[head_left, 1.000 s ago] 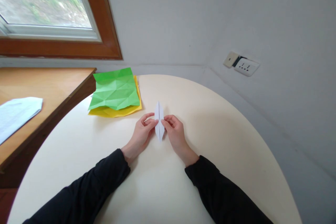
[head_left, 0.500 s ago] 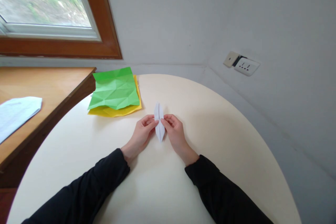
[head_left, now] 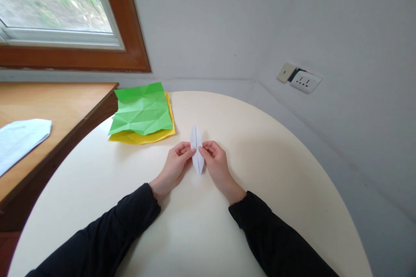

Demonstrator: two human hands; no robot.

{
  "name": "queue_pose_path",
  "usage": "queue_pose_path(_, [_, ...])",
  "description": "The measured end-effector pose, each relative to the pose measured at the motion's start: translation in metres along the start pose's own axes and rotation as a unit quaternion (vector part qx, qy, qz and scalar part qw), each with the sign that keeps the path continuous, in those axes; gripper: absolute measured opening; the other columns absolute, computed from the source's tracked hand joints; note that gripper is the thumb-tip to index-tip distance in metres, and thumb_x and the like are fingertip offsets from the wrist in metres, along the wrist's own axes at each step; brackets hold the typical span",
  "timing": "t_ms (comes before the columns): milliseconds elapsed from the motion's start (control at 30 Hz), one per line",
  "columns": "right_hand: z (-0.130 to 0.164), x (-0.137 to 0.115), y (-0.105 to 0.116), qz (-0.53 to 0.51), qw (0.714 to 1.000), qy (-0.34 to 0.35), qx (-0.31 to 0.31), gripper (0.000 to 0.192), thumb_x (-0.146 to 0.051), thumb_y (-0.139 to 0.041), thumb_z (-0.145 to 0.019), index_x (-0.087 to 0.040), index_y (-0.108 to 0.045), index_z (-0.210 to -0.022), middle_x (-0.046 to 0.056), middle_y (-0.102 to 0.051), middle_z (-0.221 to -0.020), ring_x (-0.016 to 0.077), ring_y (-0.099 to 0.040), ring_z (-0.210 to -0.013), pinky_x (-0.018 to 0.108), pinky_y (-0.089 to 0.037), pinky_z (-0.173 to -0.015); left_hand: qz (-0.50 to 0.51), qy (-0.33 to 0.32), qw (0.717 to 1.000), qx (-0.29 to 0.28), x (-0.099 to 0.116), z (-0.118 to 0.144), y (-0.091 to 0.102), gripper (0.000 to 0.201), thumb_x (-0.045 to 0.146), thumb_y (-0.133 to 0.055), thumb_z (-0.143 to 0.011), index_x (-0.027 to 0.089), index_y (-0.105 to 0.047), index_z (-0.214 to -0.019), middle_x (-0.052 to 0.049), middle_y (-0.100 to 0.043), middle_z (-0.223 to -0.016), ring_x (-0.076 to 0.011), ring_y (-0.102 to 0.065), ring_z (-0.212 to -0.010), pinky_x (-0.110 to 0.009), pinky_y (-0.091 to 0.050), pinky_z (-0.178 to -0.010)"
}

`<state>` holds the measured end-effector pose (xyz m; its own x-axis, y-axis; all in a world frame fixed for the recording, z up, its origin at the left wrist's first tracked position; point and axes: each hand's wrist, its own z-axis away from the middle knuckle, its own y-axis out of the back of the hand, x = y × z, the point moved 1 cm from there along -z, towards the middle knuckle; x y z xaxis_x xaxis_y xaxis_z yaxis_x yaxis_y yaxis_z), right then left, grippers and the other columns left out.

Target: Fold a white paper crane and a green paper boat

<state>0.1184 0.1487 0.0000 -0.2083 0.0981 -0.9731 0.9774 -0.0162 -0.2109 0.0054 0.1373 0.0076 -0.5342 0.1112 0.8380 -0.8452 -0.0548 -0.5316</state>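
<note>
A narrow piece of folded white paper [head_left: 196, 136], pointed at its near end and creased down the middle, is held upright-lengthwise between my hands over the round table. My left hand [head_left: 177, 162] pinches its left edge, thumb on top and fingers curled beneath. On the opposite edge, my right hand [head_left: 217, 164] grips the paper the same way. Both thumbs press close to the centre crease. The fingertips under the paper are hidden.
Creased green paper [head_left: 143, 110] lies over yellow paper [head_left: 143, 139] at the table's back left. The cream round table [head_left: 276, 181] stands near a wall with a socket [head_left: 305, 81]. At left, a wooden desk [head_left: 74, 99] bears a pale folded sheet [head_left: 26, 138].
Almost nothing differs. The folded paper has tilted very slightly between my fingers, and both hands keep their grip in the same place.
</note>
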Motion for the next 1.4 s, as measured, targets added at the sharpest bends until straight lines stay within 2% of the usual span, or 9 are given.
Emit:
queue_pose_path(233, [0.001,-0.001,-0.001,-0.010,1.000,0.013,-0.005,0.020,-0.031,-0.065,-0.065,-0.021,-0.052,-0.077,-0.002,-0.062,-0.065,0.0135,-0.060,-0.060,0.025,-0.047,-0.057,-0.004,0.000,1.000,0.007,0.000,-0.001,0.000,0.029,0.023,-0.080,-0.054,0.013,-0.061,-0.074,0.001,-0.064,-0.061,-0.0099,-0.060,-0.060,-0.021,-0.046,-0.063])
queue_pose_path(400, [0.002,-0.004,-0.001,-0.001,1.000,0.023,-0.007,0.024,-0.031,-0.064,-0.066,-0.022,-0.049,-0.083,-0.006,-0.058,-0.057,0.0120,-0.056,-0.054,0.024,-0.044,-0.055,-0.018,-0.009,1.000,0.005,-0.001,0.000,0.002,0.038,0.028,-0.079,-0.058,0.018,-0.054,-0.085,0.004,-0.062,-0.058,-0.0094,-0.058,-0.055,-0.020,-0.044,-0.058])
queue_pose_path(600, [0.001,-0.004,0.002,0.000,1.000,0.009,-0.011,0.012,-0.029,-0.063,-0.067,-0.020,-0.058,-0.073,-0.002,-0.062,-0.066,0.0119,-0.056,-0.059,0.025,-0.044,-0.057,-0.023,-0.026,0.999,0.008,0.001,0.002,0.001,0.044,0.030,-0.078,-0.060,0.023,-0.043,-0.086,0.007,-0.062,-0.056,-0.0102,-0.058,-0.050,-0.020,-0.044,-0.053])
queue_pose_path(733, [0.000,-0.004,0.005,-0.020,0.999,0.006,-0.043,0.012,-0.025,-0.058,-0.067,-0.020,-0.065,-0.075,-0.002,-0.062,-0.065,0.0114,-0.054,-0.058,0.025,-0.044,-0.057,-0.029,-0.021,0.999,0.001,0.001,0.002,0.001,0.035,0.030,-0.076,-0.061,0.020,-0.048,-0.080,0.005,-0.062,-0.056,-0.0119,-0.059,-0.051,-0.020,-0.043,-0.050])
queue_pose_path(900, [0.003,-0.009,0.007,-0.015,0.996,0.012,-0.090,0.017,-0.021,-0.059,-0.065,-0.021,-0.064,-0.081,-0.003,-0.061,-0.066,0.0111,-0.053,-0.058,0.024,-0.042,-0.053,-0.030,-0.019,0.999,0.015,0.000,-0.001,0.002,0.022,0.026,-0.074,-0.060,0.016,-0.062,-0.074,0.002,-0.063,-0.058,-0.0095,-0.056,-0.053,-0.019,-0.042,-0.051])
queue_pose_path(1133, [0.003,-0.010,0.006,-0.006,0.996,0.005,-0.090,0.019,-0.020,-0.060,-0.064,-0.020,-0.061,-0.083,-0.002,-0.065,-0.071,0.0115,-0.057,-0.061,0.024,-0.043,-0.056,-0.017,-0.011,0.999,0.034,0.003,-0.002,0.002,0.008,0.017,-0.068,-0.057,0.015,-0.069,-0.064,-0.002,-0.064,-0.062,-0.0108,-0.055,-0.057,-0.021,-0.044,-0.055])
queue_pose_path(1400, [0.000,-0.006,0.004,-0.034,0.996,0.009,-0.081,0.012,-0.026,-0.064,-0.067,-0.020,-0.060,-0.078,-0.003,-0.065,-0.070,0.0114,-0.058,-0.063,0.025,-0.047,-0.062,0.004,-0.011,1.000,0.011,0.004,-0.001,0.001,0.012,0.018,-0.066,-0.057,0.015,-0.071,-0.067,-0.004,-0.068,-0.070,-0.0133,-0.060,-0.068,-0.024,-0.048,-0.067])
